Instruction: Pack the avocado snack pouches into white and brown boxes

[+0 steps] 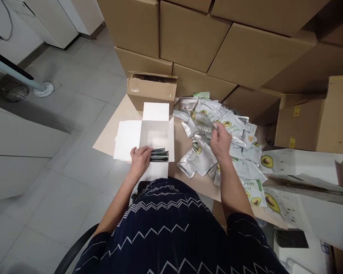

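A small white box [155, 129] stands with its flaps folded outward in front of me. Several sachets [159, 155] are upright at its near end. My left hand [141, 160] reaches over the box's left wall, its bent fingers closed at the edge of these sachets. Over a heap of silver-white sachets [201, 156] with avocado prints, my right hand [221, 140] pinches one sachet [201, 121] by its right end. That held sachet is blurred by motion.
Behind the white box stands an open brown carton [151, 91]. Large stacked cartons [194, 36] wall off the back. To the right lie printed avocado boxes [277, 161] and a dark phone-like slab [291, 238]. Tiled floor [74, 160] shows on the left.
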A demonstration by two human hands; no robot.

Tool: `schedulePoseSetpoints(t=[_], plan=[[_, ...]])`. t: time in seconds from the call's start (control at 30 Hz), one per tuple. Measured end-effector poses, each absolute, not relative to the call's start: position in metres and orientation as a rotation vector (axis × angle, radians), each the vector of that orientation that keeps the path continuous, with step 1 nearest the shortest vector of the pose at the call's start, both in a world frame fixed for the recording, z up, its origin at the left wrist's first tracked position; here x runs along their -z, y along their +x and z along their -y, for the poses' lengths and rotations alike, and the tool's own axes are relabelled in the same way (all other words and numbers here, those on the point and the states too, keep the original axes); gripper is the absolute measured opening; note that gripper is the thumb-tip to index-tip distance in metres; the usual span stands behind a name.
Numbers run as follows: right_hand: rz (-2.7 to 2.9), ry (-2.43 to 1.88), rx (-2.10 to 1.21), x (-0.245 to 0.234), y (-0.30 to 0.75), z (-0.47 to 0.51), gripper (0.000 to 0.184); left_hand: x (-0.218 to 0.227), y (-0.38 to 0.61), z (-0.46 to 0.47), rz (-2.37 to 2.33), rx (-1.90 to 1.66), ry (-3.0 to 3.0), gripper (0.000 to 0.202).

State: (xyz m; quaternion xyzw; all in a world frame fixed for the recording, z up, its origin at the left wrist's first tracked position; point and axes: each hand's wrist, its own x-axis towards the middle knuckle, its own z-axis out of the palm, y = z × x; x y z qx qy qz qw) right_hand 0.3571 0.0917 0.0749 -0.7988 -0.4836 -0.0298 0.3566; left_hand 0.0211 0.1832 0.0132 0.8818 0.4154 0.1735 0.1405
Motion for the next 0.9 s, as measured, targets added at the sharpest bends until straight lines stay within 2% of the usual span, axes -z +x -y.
schedulePoseSetpoints(t=[0.1, 0.23, 0.4, 0.53, 0.7, 0.9], plan=[[1.198, -1.773, 0.104, -0.130, 0.348, -0.108, 0.027, -0.012, 0.021, -0.184, -1.199, -0.502, 2.562, 0.028], [1.504, -1.622, -0.168, -0.162, 0.304, -0.144, 0.025, -0.014, 0.021, -0.183, -1.216, -0.481, 2.596, 0.028], [2.108, -1.813, -0.515, -0.142, 0.248, -0.194, 0.025, -0.019, 0.023, -0.180, -1.274, -0.442, 2.611, 0.029], [2.352, -1.970, -0.720, -0.114, 0.230, -0.221, 0.025, -0.022, 0.024, -0.179, -1.277, -0.424, 2.595, 0.032], [2.448, -1.923, -0.993, -0.094, 0.229, -0.242, 0.030, -0.021, 0.025, -0.177, -1.310, -0.411, 2.571, 0.032], [2.881, -1.856, -1.211, -0.090, 0.217, -0.250, 0.034, -0.025, 0.027, -0.177, -1.327, -0.360, 2.545, 0.032]])
